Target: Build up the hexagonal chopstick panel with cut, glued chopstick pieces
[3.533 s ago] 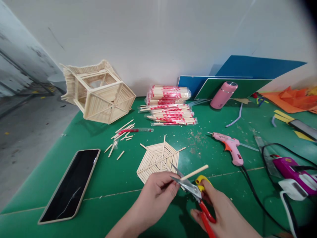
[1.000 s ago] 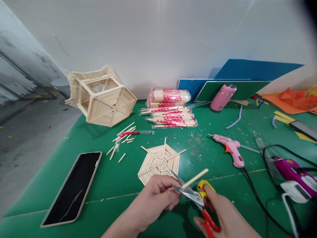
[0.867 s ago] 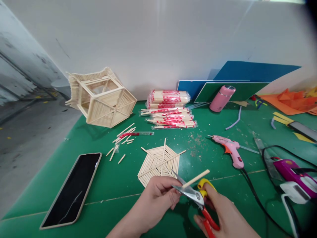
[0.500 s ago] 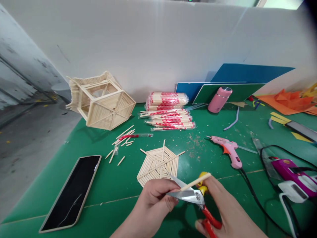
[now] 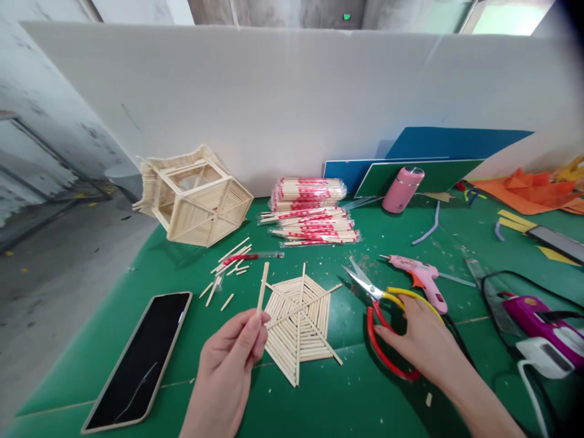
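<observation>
My left hand (image 5: 232, 359) pinches a short piece of chopstick (image 5: 263, 286) between thumb and fingers, pointing it upward. Just right of it, a hexagonal web panel (image 5: 314, 331) of chopstick pieces lies flat on the green table, with several spokes jutting past its edge. My right hand (image 5: 420, 334) grips the scissors (image 5: 375, 295) by their red and yellow handles, low over the table to the right of the panel. The scissor blades are slightly apart, with nothing between them. Cut sticks (image 5: 232, 261) lie scattered to the panel's upper left.
A chopstick lantern frame (image 5: 196, 204) stands at the back left, beside packs of wrapped chopsticks (image 5: 314, 213). A phone (image 5: 139, 362) lies at left. Rightward are a pink glue gun (image 5: 420, 274) with its cord, a pink bottle (image 5: 403, 190) and a purple power strip (image 5: 541, 322).
The scissors have come away from the chopstick piece and moved right and down toward the table. My left hand has moved left with the piece, now upright, uncovering the panel.
</observation>
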The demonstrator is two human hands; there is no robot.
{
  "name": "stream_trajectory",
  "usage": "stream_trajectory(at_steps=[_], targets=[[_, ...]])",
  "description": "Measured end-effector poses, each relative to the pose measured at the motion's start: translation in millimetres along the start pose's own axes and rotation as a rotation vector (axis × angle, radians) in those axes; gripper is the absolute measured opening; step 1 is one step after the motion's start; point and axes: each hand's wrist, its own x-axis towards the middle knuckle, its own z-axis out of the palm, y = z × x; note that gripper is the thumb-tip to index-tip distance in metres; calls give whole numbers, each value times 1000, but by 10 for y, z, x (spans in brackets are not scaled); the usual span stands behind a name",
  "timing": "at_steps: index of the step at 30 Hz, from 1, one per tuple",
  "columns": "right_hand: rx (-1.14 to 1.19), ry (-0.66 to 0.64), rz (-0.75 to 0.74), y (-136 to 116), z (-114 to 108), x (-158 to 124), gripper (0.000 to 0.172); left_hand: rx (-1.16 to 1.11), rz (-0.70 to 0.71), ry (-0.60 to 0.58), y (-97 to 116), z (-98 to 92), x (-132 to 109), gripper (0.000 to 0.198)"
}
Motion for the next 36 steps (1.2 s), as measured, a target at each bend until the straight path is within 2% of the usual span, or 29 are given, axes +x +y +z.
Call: stream_trajectory(at_steps=[2,4,7,9,11,13,16,19,21,23,25,27,31,36], targets=[[-9,40,-18,48,28,-7,58,66,5,-3,-26,-29,-11,21],[30,117,-30,12,-14,-73,55,174,24,-32,-50,-46,-22,22],[285,218,-64,-263,-154,-232,37,415,89,-197,-105,12,-63,23],[635,40,-126,-543,-218,-341,31,534,137,-330,-152,107,-115,27],[922,-142,-164,-807,-219,-424,33,587,198,-444,-194,214,-176,27],[1093,-144,-90,-988,-168,-468,31,623,251,-500,-224,298,-231,23],[1174,-101,-12,-1062,-75,-476,37,702,330,-532,-246,338,-266,22],[1096,-175,-60,-987,-48,-467,36,812,404,-507,-247,279,-222,23],[922,-178,-131,-930,-76,-468,35,979,499,-433,-231,212,-162,22],[703,-28,-266,-904,-123,-460,28,1189,588,-419,-207,149,-103,22],[518,194,-449,-912,-162,-430,11,1346,662,-492,-184,106,-69,24],[390,264,-604,-934,-165,-383,20,1420,752,-556,-170,85,-65,25],[246,27,-730,-944,-47,-301,27,1482,905,-533,-178,83,-95,20],[201,9,-699,-926,49,-242,20,1577,958,-465,-199,122,-81,16]])
